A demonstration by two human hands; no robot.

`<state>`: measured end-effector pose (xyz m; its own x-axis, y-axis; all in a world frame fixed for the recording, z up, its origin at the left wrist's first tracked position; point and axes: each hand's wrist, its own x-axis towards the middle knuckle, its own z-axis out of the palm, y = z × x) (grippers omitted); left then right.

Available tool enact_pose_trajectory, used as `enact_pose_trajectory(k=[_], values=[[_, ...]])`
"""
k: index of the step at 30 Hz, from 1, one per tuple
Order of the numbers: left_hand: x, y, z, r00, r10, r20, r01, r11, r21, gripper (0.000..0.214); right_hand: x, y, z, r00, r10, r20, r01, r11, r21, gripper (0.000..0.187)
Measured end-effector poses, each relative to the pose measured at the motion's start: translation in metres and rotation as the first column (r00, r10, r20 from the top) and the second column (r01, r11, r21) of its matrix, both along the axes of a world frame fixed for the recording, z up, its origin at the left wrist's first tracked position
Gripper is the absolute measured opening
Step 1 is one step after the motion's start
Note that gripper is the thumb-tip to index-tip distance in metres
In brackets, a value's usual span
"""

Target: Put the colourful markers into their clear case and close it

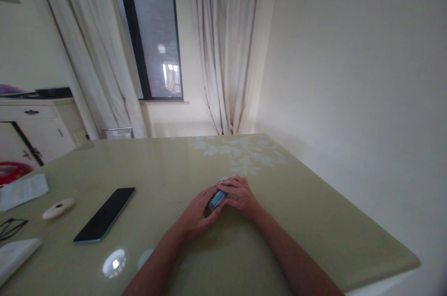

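Tabletop (314,221): hands (220,205) around blue object (216,200)

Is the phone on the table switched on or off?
It looks off: the phone lies flat, its screen uniformly dark, apart from both hands.

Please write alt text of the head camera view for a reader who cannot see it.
Two bare hands, left hand and right hand, meet around a small blue object on a green table. A dark phone and a small white oval object lie to the left; curtains frame a window behind.
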<state>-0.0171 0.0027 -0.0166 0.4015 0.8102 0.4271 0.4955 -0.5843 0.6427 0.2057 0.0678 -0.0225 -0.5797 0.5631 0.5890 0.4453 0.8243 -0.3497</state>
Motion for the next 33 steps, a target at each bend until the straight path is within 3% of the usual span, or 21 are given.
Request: enact_pose_trajectory(k=[21, 33], values=[[-0.003, 0.001, -0.002, 1.0, -0.02, 0.019, 0.021, 0.999, -0.048, 0.058, -0.001, 0.002, -0.002, 0.993, -0.066, 0.094, 0.052, 0.988, 0.142, 0.051], [-0.003, -0.001, 0.002, 0.999, -0.004, 0.046, 0.008, 0.997, -0.073, 0.056, -0.004, -0.004, 0.006, 0.985, -0.092, 0.143, 0.045, 0.953, 0.3, 0.052]])
